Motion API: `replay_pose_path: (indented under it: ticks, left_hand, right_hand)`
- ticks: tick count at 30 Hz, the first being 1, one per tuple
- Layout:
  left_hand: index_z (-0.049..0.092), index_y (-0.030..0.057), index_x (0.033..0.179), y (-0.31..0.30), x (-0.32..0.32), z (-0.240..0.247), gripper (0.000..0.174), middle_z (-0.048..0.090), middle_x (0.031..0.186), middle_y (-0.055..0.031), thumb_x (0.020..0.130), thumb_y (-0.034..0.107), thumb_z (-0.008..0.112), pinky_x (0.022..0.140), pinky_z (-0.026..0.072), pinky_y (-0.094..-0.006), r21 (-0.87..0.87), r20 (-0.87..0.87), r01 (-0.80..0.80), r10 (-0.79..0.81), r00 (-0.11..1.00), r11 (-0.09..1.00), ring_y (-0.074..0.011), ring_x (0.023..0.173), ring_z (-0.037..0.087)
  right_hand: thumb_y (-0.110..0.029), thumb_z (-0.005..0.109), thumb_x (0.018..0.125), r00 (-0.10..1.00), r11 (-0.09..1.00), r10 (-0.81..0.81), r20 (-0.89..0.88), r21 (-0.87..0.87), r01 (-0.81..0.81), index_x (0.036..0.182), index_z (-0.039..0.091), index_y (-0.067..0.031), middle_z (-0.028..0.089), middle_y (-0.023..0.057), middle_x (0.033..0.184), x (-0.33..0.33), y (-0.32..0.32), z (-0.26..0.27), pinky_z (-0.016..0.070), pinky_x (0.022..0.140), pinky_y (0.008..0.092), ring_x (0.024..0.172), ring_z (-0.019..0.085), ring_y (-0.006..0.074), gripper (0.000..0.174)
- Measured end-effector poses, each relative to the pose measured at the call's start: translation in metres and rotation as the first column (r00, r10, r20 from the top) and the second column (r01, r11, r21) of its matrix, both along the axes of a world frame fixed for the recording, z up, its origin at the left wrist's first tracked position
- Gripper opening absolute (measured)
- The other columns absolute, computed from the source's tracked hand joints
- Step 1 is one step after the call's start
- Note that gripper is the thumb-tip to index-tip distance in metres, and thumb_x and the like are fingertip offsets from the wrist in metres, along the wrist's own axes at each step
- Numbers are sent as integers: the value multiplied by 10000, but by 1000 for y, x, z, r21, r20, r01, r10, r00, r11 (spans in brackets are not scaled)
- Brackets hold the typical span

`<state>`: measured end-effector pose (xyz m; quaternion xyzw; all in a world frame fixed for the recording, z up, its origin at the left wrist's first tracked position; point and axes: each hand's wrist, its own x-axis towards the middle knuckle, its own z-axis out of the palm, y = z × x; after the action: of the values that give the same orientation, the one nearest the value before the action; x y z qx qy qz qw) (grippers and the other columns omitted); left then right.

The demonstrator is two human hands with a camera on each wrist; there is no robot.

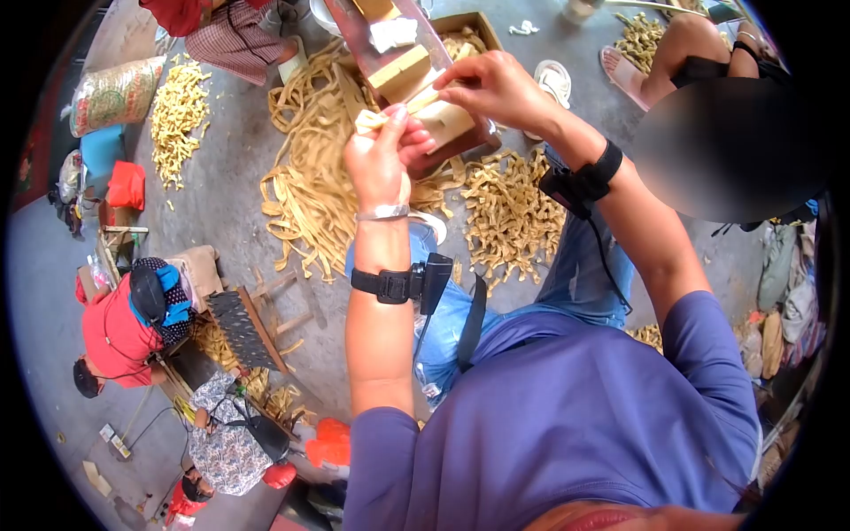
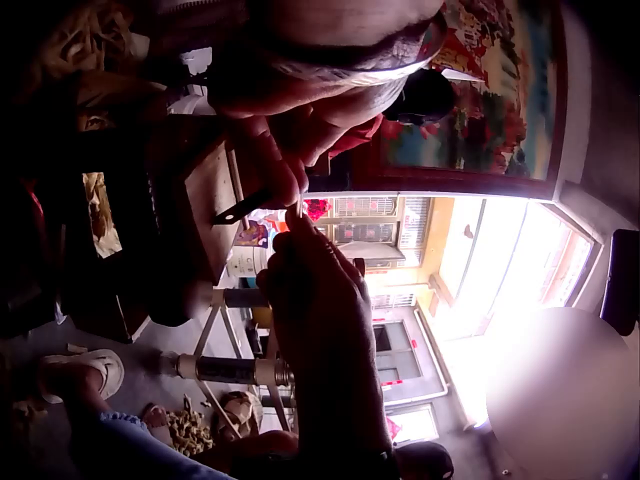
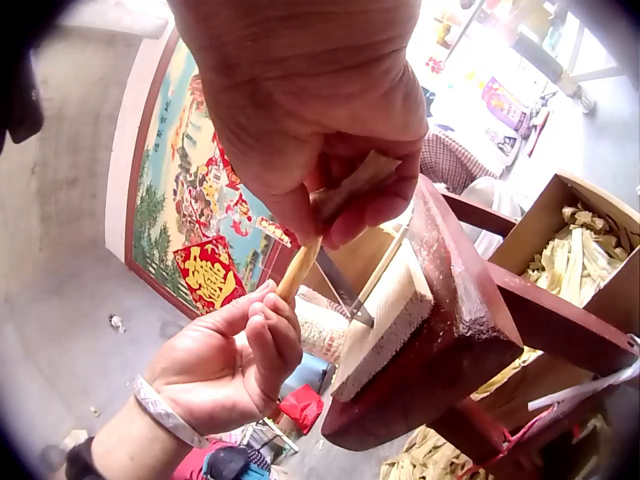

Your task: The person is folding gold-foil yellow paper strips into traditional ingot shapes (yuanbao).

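A yellowish strip (image 1: pixel 421 100) is stretched between both hands above a red-brown bench (image 1: pixel 431 44). My left hand (image 1: pixel 379 159) pinches one end between thumb and fingers; its bracelet shows in the right wrist view, where the hand (image 3: pixel 225 355) is below the strip (image 3: pixel 298 272). My right hand (image 1: pixel 506 93) grips the other end with curled fingers, a folded bit of strip poking out between them in the right wrist view. A metal blade (image 3: pixel 345 292) stands at a pale wooden block (image 3: pixel 385 325) beside the hands. The left wrist view is dark around both hands.
Long strips (image 1: pixel 310 177) lie heaped on the floor left of the bench, and knotted pieces (image 1: pixel 513 212) are piled to its right. A cardboard box (image 3: pixel 570 235) of strips stands beyond the bench. Several people sit around, one in a red shirt (image 1: pixel 115 336) at left.
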<state>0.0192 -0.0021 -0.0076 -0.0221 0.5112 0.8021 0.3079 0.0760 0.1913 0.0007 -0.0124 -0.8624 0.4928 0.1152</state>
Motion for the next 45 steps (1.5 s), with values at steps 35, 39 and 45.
replay_pose_path:
  ticks: [35,39,45]
  left_hand:
    - [501,-24,1273,-40,136,8,587,570,1213,-169,935,456,503,792,503,-270,-583,-271,291,-519,811,759,-178,1035,592]
    - [505,33,1263,-107,101,80,404,588,1165,-140,965,305,490,779,522,-322,-419,-441,-141,-65,895,897,-205,994,596]
    - [564,26,1038,-288,29,-59,181,642,855,-96,912,156,563,557,531,-277,-388,-306,-555,465,831,736,-166,687,624]
  right_hand:
    - [-136,550,899,991,850,2,131,-522,67,1187,607,-26,565,124,1247,200,-24,4,382,981,332,1155,517,212,314]
    - [-106,561,885,988,958,-113,108,-253,137,1135,632,-33,591,103,1191,213,-22,17,411,920,310,1112,528,194,270]
    - [27,533,860,990,992,-124,72,-11,125,1057,632,9,618,116,1104,202,-23,15,453,849,272,1016,582,201,222]
